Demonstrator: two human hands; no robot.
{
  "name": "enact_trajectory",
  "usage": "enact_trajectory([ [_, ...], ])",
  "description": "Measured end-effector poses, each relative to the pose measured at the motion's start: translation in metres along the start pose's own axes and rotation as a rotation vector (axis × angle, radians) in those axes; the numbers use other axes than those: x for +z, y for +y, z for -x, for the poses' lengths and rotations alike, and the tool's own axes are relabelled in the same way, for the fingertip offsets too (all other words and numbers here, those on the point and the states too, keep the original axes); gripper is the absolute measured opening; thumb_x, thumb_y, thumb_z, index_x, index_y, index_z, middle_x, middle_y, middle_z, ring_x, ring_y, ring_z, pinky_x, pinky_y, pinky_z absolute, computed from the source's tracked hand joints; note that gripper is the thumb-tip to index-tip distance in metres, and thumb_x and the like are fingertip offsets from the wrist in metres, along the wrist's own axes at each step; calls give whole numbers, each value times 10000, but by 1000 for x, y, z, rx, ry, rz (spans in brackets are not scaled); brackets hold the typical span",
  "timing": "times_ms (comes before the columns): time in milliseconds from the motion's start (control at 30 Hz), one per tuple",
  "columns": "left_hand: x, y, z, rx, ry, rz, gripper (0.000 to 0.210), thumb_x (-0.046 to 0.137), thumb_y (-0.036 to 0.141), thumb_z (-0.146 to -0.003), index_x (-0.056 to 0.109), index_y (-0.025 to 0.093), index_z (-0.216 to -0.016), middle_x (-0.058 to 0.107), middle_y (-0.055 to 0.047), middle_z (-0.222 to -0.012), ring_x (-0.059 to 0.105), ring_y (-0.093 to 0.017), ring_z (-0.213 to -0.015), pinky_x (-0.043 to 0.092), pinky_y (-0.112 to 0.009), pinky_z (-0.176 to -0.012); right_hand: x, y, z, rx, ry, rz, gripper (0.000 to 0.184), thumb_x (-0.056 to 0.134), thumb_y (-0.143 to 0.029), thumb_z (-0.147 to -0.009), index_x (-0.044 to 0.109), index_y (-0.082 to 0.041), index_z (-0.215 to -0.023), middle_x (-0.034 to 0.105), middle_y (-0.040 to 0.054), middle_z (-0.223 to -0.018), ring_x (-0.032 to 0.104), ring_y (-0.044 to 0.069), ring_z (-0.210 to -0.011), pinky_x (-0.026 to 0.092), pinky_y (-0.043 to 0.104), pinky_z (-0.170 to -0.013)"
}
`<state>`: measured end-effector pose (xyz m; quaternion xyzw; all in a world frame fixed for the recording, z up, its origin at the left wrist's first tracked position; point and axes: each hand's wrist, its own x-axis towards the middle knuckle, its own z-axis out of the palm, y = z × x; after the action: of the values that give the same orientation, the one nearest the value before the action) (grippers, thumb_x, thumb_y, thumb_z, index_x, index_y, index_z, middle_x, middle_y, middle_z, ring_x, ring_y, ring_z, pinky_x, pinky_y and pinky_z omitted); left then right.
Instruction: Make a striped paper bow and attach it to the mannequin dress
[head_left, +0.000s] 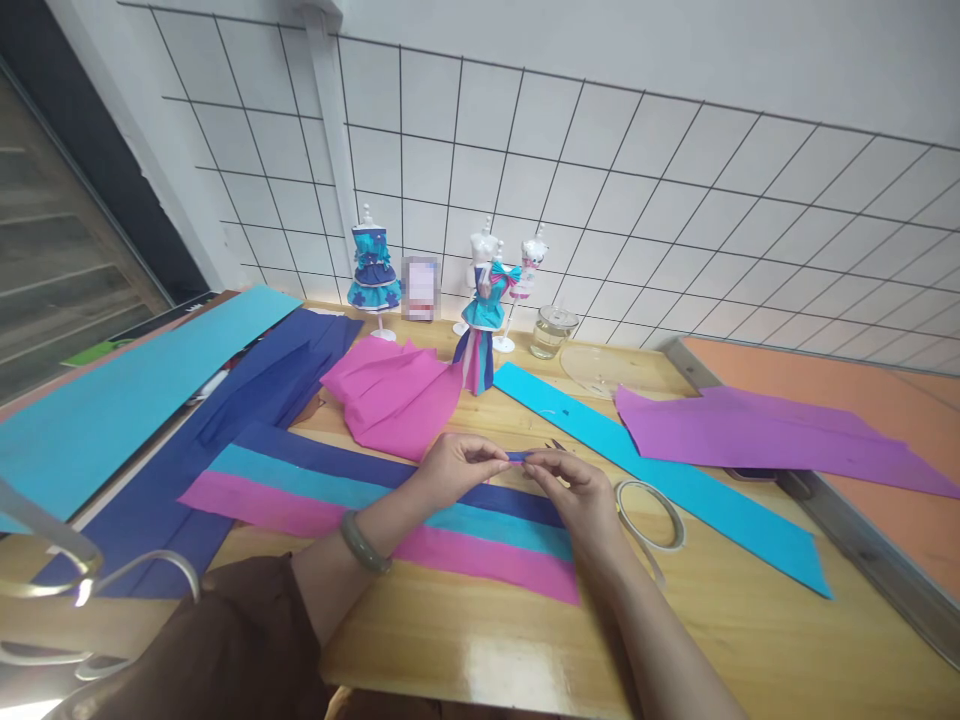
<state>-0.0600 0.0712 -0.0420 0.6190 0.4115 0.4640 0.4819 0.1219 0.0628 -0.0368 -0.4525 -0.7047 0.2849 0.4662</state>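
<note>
My left hand (454, 470) and my right hand (577, 492) meet fingertip to fingertip at the middle of the table. Both pinch a small dark blue and pink strip of thin crepe-like paper (517, 457) between thumb and forefinger. Beneath my wrists lies a long striped sheet (315, 486) in dark blue, light blue and pink. Right of my right hand rests a roll of pale tape (679, 528), its loose end trailing on the wood. Dark pointed tips, perhaps of scissors (555, 445), show just behind my right fingers.
Behind stand small mannequins, one in a tiered blue dress (374, 272), another with a bow (484, 312). A glass of liquid (551, 332) is near the wall. Around lie a pink sheet (397, 395), navy sheets (217, 450), a turquoise strip (705, 490) and a purple sheet (757, 430).
</note>
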Motion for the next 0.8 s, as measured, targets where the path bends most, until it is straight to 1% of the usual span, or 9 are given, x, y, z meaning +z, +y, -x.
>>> enact_trajectory([
  [67,0,-1,0,-10,4,9,232,657,340,-670,685,125,-752,663,-37,-666,580,-109,-589,467,-202,-559,0,-1,1,55,0,-15,138,609,-318,-739,676,-204,-779,671,46,-729,624,169,-654,510,294,-609],
  [167,0,0,1,-20,12,21,227,664,334,-661,687,126,-749,668,-41,-675,580,-108,-587,464,-199,-553,0,-5,1,82,6,-5,133,626,-315,-723,679,-201,-767,675,51,-771,623,175,-701,508,289,-626],
  [233,0,0,1,-31,23,27,227,671,331,-653,688,125,-746,671,-45,-684,582,-110,-586,468,-203,-556,0,-7,1,77,12,4,118,636,-306,-714,681,-202,-749,676,56,-803,621,180,-739,505,290,-644],
  [367,0,0,0,-32,31,15,227,675,329,-647,688,122,-737,666,-49,-674,582,-114,-584,475,-212,-563,0,-8,1,59,20,0,101,638,-297,-715,681,-207,-731,680,56,-801,623,188,-762,503,310,-685],
  [533,-1,-1,-1,-3,26,-1,218,666,320,-659,680,113,-726,659,-55,-675,580,-115,-571,477,-219,-556,1,-6,1,33,25,0,84,646,-287,-706,687,-215,-718,683,55,-797,625,193,-768,504,329,-713],
  [700,-1,-1,-1,60,36,-34,199,660,305,-667,670,110,-706,655,-65,-711,590,-125,-607,482,-224,-567,1,-5,0,8,17,4,63,644,-266,-707,687,-220,-706,681,47,-785,623,184,-777,500,335,-752],
  [800,-1,1,-1,66,35,-40,188,657,294,-670,668,109,-700,652,-66,-718,588,-124,-607,482,-224,-560,1,-5,0,8,17,10,67,641,-268,-707,688,-220,-710,679,48,-785,623,188,-783,503,341,-750],
])
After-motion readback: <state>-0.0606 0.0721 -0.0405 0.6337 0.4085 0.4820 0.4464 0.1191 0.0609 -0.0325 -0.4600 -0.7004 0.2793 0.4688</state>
